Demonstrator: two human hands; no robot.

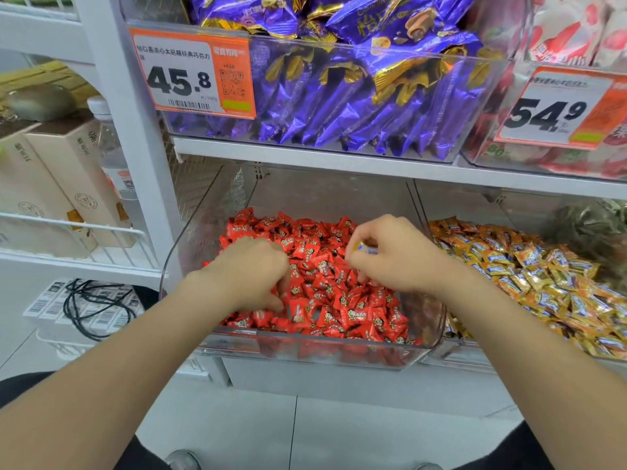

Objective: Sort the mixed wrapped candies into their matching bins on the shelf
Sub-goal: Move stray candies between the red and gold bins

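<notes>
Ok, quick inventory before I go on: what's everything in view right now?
red candies: many, red, filling clear centre bin, lower shelf
orange candies: many, orange-yellow, lower shelf, right
purple packets: many, purple and gold, upper shelf
red-white packets: several, upper right
price tags: two, orange and white, upper shelf fronts
beige boxes: two or more, left shelf
black cable: one, lower left
stray candy: one, yellow-blue, pinched by right hand
left hand: fingers down among red candies
right hand: above red candies

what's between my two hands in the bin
Head view: only red candies lie between the left hand and the right hand, which pinches a yellow candy, all inside the clear bin.
</notes>
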